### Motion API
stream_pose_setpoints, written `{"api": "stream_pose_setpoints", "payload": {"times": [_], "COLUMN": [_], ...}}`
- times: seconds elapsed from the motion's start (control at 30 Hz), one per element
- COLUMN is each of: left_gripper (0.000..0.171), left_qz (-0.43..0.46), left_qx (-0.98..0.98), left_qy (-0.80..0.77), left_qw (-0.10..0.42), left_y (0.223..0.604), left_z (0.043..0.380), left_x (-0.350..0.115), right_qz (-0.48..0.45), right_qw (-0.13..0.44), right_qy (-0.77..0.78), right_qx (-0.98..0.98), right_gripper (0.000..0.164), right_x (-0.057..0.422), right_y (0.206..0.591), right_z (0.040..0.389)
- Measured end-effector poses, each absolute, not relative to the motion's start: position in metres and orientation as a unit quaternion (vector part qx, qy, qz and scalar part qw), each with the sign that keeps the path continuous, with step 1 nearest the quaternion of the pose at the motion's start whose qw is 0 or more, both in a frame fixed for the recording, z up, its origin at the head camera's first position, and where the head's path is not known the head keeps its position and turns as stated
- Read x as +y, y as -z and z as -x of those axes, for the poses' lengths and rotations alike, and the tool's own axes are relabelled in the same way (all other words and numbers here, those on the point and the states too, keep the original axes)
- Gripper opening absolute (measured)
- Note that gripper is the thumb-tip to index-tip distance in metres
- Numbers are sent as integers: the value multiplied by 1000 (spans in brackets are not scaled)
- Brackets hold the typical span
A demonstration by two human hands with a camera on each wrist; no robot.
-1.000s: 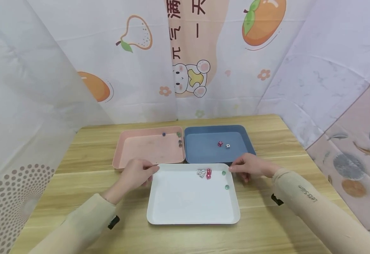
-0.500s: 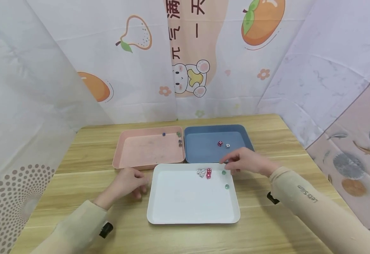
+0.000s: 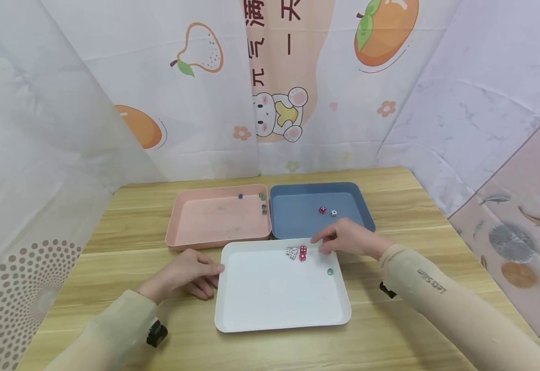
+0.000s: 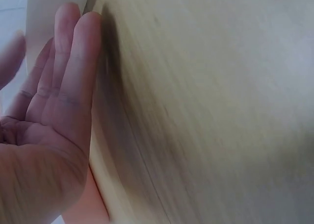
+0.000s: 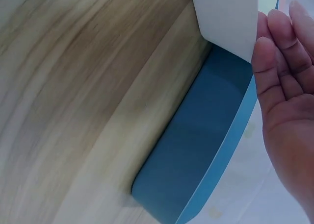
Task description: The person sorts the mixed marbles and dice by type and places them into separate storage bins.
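A white tray (image 3: 279, 293) lies on the table, holding white dice (image 3: 292, 252), red dice (image 3: 303, 252) and a green glass bead (image 3: 330, 271). At its left edge, my left hand (image 3: 186, 275) has its thumb on the rim; the left wrist view shows that hand's fingers (image 4: 81, 62) extended along the tray's side. My right hand (image 3: 346, 238) reaches over the back right corner, thumb and forefinger apart beside the red dice. Right wrist fingers (image 5: 267, 69) bend loosely near the white wall. The spot under that hand is hidden.
Behind the white tray stand a pink tray (image 3: 214, 216) with several small glass beads by its right wall, and a blue tray (image 3: 298, 206) with a red die (image 3: 322, 209) and a white die (image 3: 334, 213). A printed curtain (image 3: 205, 103) hangs behind the table.
My left hand let go of the back left corner and came nearer along the left edge. My right hand slid leftward over the back right corner, covering one green bead. The tray shifted slightly.
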State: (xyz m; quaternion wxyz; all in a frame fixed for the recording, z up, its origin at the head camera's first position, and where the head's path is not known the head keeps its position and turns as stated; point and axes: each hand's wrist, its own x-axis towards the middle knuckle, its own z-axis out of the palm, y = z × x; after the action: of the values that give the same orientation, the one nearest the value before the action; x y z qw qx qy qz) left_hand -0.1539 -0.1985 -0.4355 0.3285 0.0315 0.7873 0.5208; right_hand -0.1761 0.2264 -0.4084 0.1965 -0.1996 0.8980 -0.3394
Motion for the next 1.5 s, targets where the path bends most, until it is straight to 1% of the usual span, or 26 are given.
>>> {"api": "stream_pose_setpoints", "payload": {"times": [0.27, 0.57, 0.73, 0.93, 1.2, 1.5], "left_gripper": [28, 28, 28, 27, 27, 27], "left_qz": [-36, -34, -36, -33, -31, -27], "left_qx": [793, 796, 798, 797, 799, 798], "left_qy": [-514, -510, -508, -510, -506, -508], "left_qw": [324, 323, 323, 322, 322, 323], "left_y": [433, 429, 429, 429, 429, 428], "left_z": [156, 155, 155, 154, 153, 153], "left_x": [-192, -189, -189, -191, -191, -191], "right_qz": [220, 255, 243, 259, 281, 279], "right_qw": [190, 187, 195, 187, 177, 186], "right_qy": [293, 271, 277, 269, 282, 289], "right_qx": [911, 909, 909, 908, 900, 897], "right_gripper": [23, 26, 28, 29, 21, 17], "right_x": [213, 199, 196, 192, 192, 189], "right_y": [411, 418, 421, 423, 427, 428], "right_z": [179, 179, 178, 178, 176, 176]}}
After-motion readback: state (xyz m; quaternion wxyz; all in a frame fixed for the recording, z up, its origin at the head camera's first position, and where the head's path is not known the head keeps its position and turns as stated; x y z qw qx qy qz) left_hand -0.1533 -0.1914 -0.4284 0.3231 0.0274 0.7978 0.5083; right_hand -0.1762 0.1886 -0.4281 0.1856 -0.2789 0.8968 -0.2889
